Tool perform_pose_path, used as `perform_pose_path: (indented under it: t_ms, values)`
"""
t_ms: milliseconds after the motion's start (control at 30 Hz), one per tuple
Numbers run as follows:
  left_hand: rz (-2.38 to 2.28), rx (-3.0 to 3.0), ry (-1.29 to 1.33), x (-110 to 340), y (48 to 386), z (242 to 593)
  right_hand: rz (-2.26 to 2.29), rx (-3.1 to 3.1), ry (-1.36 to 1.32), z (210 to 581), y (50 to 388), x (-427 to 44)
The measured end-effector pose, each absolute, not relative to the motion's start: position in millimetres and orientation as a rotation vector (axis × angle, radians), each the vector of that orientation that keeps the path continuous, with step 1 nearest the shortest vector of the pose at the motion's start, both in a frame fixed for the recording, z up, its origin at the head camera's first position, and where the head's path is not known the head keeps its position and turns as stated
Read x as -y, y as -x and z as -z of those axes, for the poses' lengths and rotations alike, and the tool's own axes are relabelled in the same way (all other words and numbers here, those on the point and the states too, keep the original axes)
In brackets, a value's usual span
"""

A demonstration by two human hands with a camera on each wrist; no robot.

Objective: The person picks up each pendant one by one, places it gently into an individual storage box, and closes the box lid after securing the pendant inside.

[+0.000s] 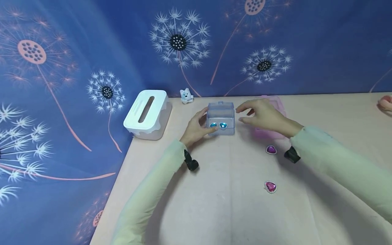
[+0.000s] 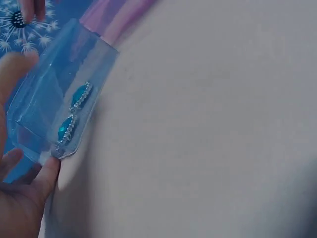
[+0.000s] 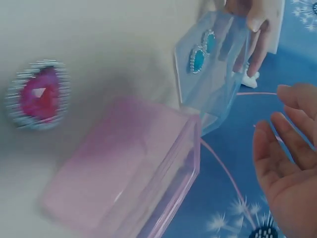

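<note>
My left hand (image 1: 197, 127) grips the left end of a clear blue plastic box (image 1: 221, 131), thumb at the front and fingers behind. The box's lid (image 1: 220, 110) is raised at the back. Two blue gems (image 1: 223, 125) with silvery beaded rims lie inside, seen also in the left wrist view. Just right of the box hovers my right hand (image 1: 263, 115), fingers loosely bent and apart, holding nothing. Partly hidden beneath it stands a clear pink box (image 1: 269, 133), plainer in the right wrist view.
A purple gem (image 1: 271, 149) and a pink gem (image 1: 271, 186) lie on the table to the right. At the back left stand a white tissue box (image 1: 147, 114) and a small white-and-blue figurine (image 1: 186, 96). A peach-coloured object (image 1: 386, 102) shows at the far right edge.
</note>
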State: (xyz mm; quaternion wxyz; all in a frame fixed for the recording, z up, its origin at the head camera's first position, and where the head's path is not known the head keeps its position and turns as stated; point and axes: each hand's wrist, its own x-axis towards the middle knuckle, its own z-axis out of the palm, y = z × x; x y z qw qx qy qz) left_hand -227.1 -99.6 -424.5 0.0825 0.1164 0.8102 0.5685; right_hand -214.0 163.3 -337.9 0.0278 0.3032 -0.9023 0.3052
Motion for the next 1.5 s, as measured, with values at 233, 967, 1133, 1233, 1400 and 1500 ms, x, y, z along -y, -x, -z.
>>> perform_pose_path:
  t_ms: [233,967,1133,1233,1400,1500]
  values:
    - [-1.625,-2.692,-0.504,89,233,396,-0.904,2.691,-0.832,336,172,-206]
    - [-1.321,-2.671,-0.608,-51,200,378,-0.869,2.669,-0.753,410,111,-238]
    - [-1.366,-2.663,-0.439,-58,201,395,-0.837,2.714,-0.777,415,112,-237]
    - [-1.402,-2.636,-0.377,-57,201,404,-0.824,2.741,-0.78,415,113,-236]
    - [-1.458,-2.609,-0.379,-59,202,417,-0.793,2.803,-0.807,414,117,-236]
    - [-1.509,-2.594,-0.38,-63,202,421,-0.758,2.813,-0.842,413,119,-237]
